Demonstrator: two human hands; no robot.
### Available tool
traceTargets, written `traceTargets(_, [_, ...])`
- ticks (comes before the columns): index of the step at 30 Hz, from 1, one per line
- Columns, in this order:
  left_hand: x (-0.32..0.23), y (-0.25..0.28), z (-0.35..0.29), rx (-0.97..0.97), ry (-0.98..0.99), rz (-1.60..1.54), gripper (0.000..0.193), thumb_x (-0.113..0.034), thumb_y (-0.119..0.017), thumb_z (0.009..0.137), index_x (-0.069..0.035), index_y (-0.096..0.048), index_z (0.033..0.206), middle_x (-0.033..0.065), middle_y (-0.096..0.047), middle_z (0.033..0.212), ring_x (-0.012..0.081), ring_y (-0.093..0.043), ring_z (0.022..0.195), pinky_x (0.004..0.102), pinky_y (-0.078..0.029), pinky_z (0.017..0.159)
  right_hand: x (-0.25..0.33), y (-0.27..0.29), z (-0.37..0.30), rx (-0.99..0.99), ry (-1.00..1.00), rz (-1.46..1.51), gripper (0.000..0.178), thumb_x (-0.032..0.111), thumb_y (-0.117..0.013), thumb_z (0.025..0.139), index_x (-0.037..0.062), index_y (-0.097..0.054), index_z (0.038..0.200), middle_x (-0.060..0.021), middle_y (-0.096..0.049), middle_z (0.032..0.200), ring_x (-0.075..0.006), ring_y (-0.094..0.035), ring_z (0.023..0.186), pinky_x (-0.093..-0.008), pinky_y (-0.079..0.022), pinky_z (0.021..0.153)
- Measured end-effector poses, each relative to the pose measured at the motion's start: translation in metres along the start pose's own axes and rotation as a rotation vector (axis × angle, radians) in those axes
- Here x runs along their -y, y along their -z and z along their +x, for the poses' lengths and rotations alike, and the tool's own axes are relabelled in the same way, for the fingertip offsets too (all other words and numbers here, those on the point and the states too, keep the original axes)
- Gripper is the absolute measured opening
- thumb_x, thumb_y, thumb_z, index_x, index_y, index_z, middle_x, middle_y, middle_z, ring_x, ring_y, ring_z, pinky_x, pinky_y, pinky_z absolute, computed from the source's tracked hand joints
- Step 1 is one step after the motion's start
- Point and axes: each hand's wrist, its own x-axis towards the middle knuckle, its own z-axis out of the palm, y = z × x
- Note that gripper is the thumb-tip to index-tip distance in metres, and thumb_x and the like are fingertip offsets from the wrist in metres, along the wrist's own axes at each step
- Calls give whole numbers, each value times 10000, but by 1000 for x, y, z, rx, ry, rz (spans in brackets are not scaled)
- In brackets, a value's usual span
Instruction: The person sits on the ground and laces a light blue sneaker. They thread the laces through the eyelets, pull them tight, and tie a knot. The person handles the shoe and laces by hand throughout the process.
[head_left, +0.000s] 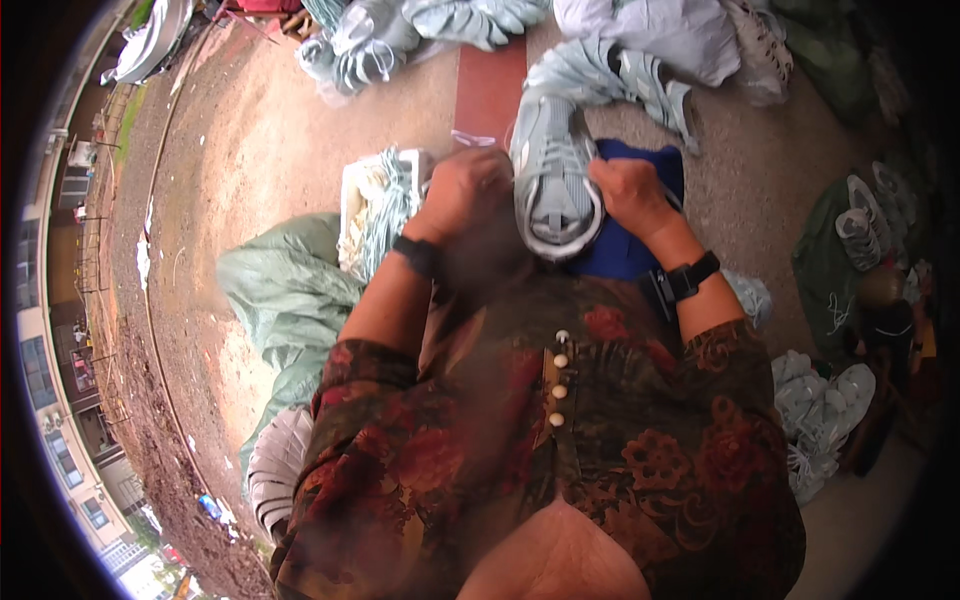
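A pale grey-green sneaker (552, 175) rests on my lap over a dark blue cloth (620, 250), toe pointing toward me. My left hand (462, 195) grips the shoe's left side near the laces. My right hand (632, 195) holds its right side, fingers pinched at the upper near the laces. Both wrists wear black bands. My patterned dark red shirt fills the lower middle of the view.
A white box of pale green laces (378, 205) sits left of my left hand. A green sack (290, 290) lies lower left. More matching sneakers lie ahead (610, 75), in bags at top (380, 40), and at right (825, 400). A green bag with shoes (860, 235) is far right.
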Motion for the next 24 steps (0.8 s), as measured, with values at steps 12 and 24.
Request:
traceTargets(12, [66,45,-123,-97,703,-362,104,-84,-714,721,1,-656,731,45,-648,692,97,-576,662,257,-465,635,-70,55,-84,-175,-301,-62,38,55,-597,759,26,-573,753,-183,-545,675,-370,-560,649,-408,-429,551])
traceTargets(24, [83,54,-309,-169,1153,-634,80,-63,-662,773,2,-637,734,24,-603,634,85,-531,531,227,-416,490,-136,118,-268,-274,-804,-46,98,81,-577,719,-17,-572,716,-198,-524,627,-258,-562,557,-356,-424,541])
